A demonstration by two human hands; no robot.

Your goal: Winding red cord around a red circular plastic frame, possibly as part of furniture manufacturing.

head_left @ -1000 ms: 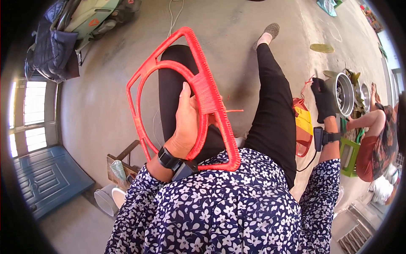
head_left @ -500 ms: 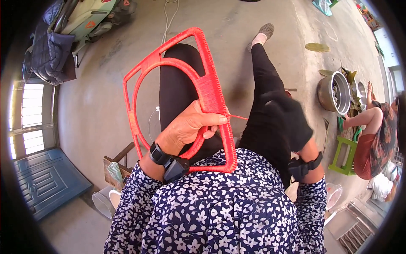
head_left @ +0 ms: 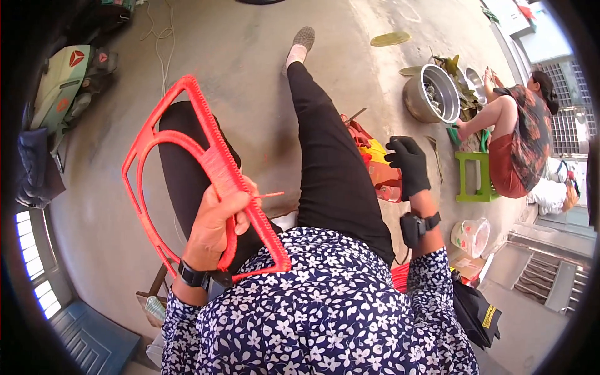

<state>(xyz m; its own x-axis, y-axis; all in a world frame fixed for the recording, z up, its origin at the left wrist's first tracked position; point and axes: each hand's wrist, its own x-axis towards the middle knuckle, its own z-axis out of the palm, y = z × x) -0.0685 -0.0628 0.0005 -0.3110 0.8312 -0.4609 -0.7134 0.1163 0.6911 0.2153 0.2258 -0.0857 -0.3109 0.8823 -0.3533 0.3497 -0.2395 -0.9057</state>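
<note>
Honestly, left hand (head_left: 215, 222) alone clamped the red frame (head_left: 187, 169) over the lap; gloved right hand (head_left: 409, 164) reached half-curled, empty, into the red-yellow bundle (head_left: 375, 162). Frame could've tipped, strand end slipping loose.

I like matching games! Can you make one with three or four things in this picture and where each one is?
Things:
1. red frame
2. metal pot
3. green stool
4. black glove

Places:
A. on the right hand
B. on the floor, with leaves beside it
C. under a seated person
D. in the left hand

Pairs: 1-D, 2-B, 3-C, 4-A
</note>
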